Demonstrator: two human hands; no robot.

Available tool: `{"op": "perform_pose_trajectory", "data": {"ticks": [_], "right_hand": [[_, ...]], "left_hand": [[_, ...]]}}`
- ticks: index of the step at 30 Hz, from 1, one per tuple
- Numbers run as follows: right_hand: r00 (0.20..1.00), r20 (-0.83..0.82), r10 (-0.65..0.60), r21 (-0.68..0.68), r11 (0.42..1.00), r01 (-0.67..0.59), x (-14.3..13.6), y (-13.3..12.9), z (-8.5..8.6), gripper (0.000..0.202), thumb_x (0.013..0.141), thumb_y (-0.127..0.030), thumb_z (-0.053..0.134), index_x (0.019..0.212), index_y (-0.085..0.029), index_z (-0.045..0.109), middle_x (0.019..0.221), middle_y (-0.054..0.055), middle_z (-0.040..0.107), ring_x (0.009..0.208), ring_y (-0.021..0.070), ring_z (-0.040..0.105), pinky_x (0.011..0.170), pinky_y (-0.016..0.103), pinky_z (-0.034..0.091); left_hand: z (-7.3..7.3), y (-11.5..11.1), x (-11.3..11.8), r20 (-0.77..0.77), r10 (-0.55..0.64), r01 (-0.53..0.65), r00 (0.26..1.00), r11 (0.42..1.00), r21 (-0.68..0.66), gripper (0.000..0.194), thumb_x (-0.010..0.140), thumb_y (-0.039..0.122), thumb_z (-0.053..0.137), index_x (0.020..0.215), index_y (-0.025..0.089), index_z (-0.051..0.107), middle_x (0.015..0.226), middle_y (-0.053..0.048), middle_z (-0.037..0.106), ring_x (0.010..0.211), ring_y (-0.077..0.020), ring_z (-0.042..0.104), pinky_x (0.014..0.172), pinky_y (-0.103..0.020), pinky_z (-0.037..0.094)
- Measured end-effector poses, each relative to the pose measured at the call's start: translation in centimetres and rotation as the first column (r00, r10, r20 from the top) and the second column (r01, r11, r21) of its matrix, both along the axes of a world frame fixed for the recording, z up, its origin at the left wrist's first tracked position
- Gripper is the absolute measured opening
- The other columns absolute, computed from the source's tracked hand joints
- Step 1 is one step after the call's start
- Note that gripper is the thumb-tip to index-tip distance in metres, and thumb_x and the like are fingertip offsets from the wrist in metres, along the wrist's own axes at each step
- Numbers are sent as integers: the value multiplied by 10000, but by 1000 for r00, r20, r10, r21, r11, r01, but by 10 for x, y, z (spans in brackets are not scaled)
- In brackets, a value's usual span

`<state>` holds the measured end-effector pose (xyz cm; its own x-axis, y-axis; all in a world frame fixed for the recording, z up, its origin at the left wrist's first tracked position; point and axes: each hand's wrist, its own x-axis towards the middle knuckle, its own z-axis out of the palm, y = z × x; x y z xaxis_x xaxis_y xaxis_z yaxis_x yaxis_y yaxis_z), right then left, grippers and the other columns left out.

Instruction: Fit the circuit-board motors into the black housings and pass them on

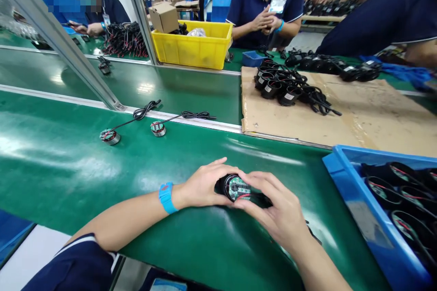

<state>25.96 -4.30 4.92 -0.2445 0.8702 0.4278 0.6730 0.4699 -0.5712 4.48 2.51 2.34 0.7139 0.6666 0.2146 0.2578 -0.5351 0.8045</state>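
Between my hands, over the green table, is a round black housing (235, 187) with a green circuit board and a red wire showing at its open end. My left hand (208, 185) wraps around its left side, with a blue band on the wrist. From the right, the fingers of my right hand (276, 204) press on the rim, and a black cable runs under them. Two metal motor parts with green boards, one on the left (109, 137) and one nearer the middle (158, 128), lie on the table with coiled black cables.
A blue bin (355, 204) of black housings stands at the right. Behind it, cardboard (358, 113) bears a cluster of black housings (283, 84). A yellow bin (191, 50) and a slanted metal post (68, 41) stand farther back. People work across the table.
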Motion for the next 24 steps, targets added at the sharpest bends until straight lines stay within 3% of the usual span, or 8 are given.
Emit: {"op": "perform_pose_trajectory", "data": {"ticks": [4,8,11,15,18,21,23,24], "right_hand": [[995,102,-4,-52,999,10,-7,2,-3,454,942,-482,628,1347,-276,622,968,44,735,822,185,713,718,307,593],[996,91,-8,-23,1000,10,-9,2,-2,474,943,-505,618,1355,-270,621,880,35,706,760,167,694,680,273,568],[992,129,14,-111,994,1,-8,1,-2,464,945,-535,598,1321,-267,643,774,-1,672,650,151,659,620,268,541],[995,84,46,-153,988,-33,-7,-2,-3,494,954,-519,596,1369,-253,608,797,6,669,676,142,645,650,264,529],[992,121,40,-219,976,-12,-6,-5,-2,496,958,-549,568,1371,-278,611,757,4,661,658,153,629,629,272,515],[980,171,102,-352,935,-35,2,-6,1,573,946,-561,580,1468,-341,494,1038,33,724,898,196,678,809,334,550],[977,187,106,-377,926,-28,14,-6,3,800,877,-578,670,1558,-335,330,1358,71,620,1184,248,604,987,408,508],[975,201,96,-382,924,-12,21,-6,4,840,850,-583,699,1556,-320,328,1422,84,573,1255,269,561,1026,432,484]], "left_hand": [[0,6,-10,-87,31,-37,996,997,-64,773,676,460,896,1346,246,574,1323,-98,677,1368,-381,520,1157,-583,389],[3,8,-14,-60,-38,36,997,999,-21,728,749,471,844,1375,252,543,1338,-80,671,1267,-325,625,1235,-581,265],[7,8,-14,-81,-100,99,992,995,-12,724,744,500,842,1347,215,559,1325,-109,677,1246,-328,639,1232,-565,276],[10,7,-15,-51,-130,130,990,991,6,690,757,502,833,1327,219,566,1272,-83,704,1186,-290,678,1261,-527,227],[6,6,-16,-85,-148,150,985,989,17,716,745,491,846,1341,215,560,1306,-95,686,1245,-308,642,1250,-514,263],[7,8,-16,-128,-131,132,983,991,-7,742,726,499,857,1341,204,567,1347,-121,663,1317,-350,579,1223,-521,312],[19,9,-17,-80,-102,104,992,994,22,726,738,501,848,1344,218,566,1332,-95,676,1294,-331,604,1241,-515,282],[27,9,-18,-21,-75,76,997,995,60,716,741,500,847,1339,223,568,1312,-80,688,1260,-313,632,1252,-508,262]]}}
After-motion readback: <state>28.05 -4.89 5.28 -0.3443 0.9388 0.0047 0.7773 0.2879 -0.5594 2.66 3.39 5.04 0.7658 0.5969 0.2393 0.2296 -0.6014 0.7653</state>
